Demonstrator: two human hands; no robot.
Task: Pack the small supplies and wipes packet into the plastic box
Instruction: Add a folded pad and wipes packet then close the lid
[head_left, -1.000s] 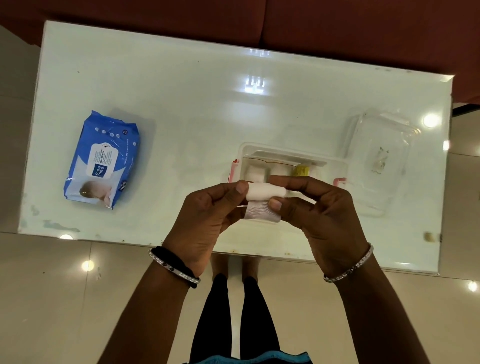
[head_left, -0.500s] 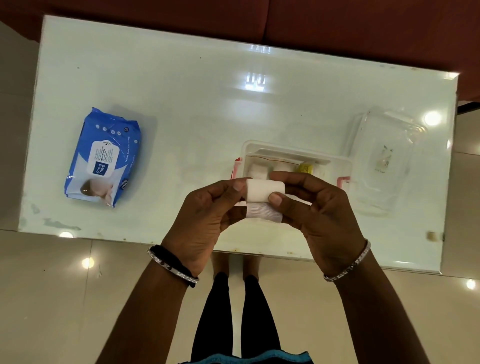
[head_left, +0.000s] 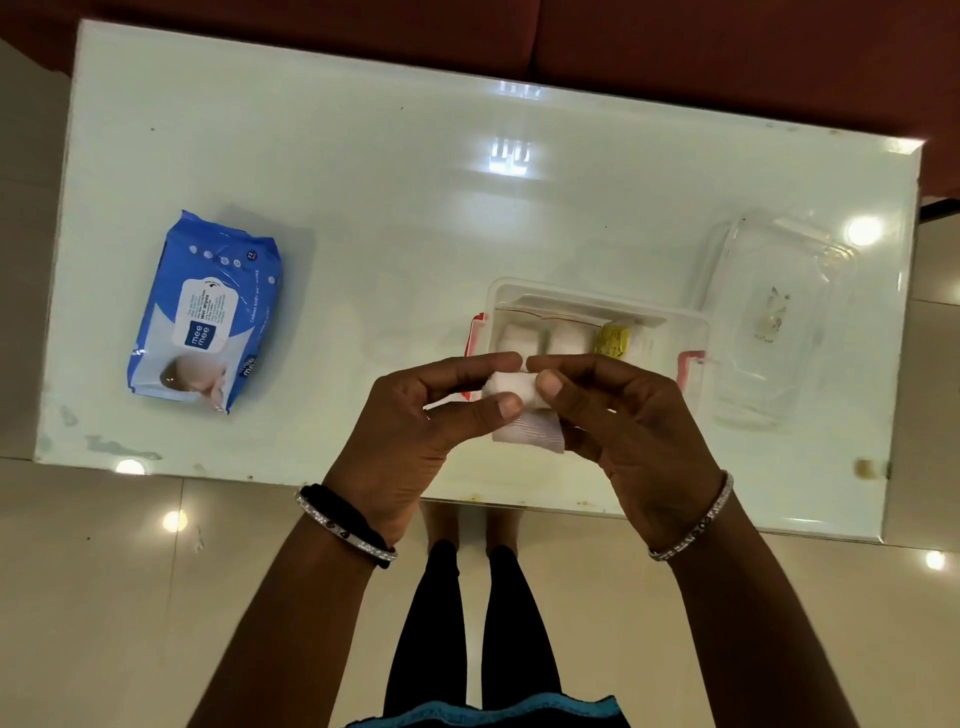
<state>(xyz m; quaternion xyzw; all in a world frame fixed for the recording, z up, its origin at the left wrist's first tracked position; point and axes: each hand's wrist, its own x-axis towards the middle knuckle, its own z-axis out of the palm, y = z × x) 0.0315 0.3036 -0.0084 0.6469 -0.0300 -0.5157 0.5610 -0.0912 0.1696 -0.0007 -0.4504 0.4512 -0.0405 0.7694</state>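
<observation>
Both of my hands pinch a white gauze roll just in front of the plastic box, with a loose flap of gauze hanging below it. My left hand grips its left end and my right hand its right end. The clear box with red side clips holds two white rolls and a small yellow packet. The blue wipes packet lies flat at the table's left, far from both hands.
The clear box lid lies upside down to the right of the box. The glossy white table has its near edge just under my wrists. A dark red sofa runs behind the table. My legs stand below on the tiled floor.
My fingers have shifted along the gauze roll, closing more tightly around it, and the roll has tilted slightly. The box, lid and wipes packet have stayed put.
</observation>
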